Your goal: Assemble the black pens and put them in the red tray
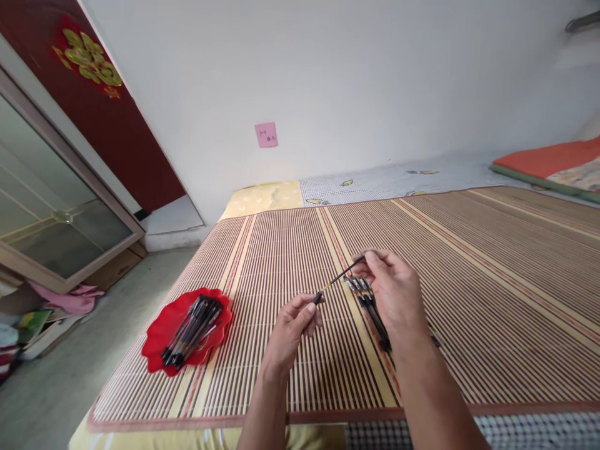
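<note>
My left hand (296, 320) is closed, pinching a short black pen piece (319, 297) between thumb and fingers. My right hand (391, 281) holds the far end of a thin dark pen refill (345, 271) in a pinch. The refill slants down to the left, and its pale golden tip meets or nearly meets the black piece; I cannot tell if it is inside. Beneath and behind my right hand lies a row of several black pens (370, 306) on the slatted mat, partly hidden by the hand and wrist.
A red scalloped plate (152, 337) at the left holds a pile of several black pens (194, 328). The bamboo mat (262, 262) covers the bed, with folded orange bedding (539, 159) at the far right. A white wall with a pink note (266, 135) rises behind.
</note>
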A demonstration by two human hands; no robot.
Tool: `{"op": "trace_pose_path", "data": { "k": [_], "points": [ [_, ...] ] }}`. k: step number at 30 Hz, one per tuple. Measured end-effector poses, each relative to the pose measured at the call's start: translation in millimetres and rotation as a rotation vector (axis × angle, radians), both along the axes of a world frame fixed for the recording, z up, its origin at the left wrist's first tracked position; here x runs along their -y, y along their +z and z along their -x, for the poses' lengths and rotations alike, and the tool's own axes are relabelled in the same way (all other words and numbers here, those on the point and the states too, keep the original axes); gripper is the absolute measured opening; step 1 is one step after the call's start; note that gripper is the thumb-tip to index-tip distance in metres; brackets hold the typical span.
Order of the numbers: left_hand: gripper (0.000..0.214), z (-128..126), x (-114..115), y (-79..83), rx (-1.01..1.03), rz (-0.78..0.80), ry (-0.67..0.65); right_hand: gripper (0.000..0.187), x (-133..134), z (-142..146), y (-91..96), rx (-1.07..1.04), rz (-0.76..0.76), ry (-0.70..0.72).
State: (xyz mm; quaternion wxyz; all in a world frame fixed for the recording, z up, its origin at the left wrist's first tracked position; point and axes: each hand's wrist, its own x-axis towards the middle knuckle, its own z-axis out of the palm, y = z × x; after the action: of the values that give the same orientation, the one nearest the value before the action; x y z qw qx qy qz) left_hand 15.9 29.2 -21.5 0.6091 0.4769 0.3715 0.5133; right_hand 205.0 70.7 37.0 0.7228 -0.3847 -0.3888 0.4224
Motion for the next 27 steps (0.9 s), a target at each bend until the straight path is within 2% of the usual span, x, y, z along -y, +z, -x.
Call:
{"op": "trace_pose_path", "data": {
  "k": [10,27],
  "points": [
    [0.028,1.3,0.8,2.1,-0.061,-0.024,-0.012,0.020,0.7,-5.4,0.3,0.014,-0.050,0.016],
    [0.026,0.7,1.9,-2.3,0.022,-0.014,-0.032,0.019,1.4,-8.4,2.2,-0.045,-0.058,0.048]
  ]
}}
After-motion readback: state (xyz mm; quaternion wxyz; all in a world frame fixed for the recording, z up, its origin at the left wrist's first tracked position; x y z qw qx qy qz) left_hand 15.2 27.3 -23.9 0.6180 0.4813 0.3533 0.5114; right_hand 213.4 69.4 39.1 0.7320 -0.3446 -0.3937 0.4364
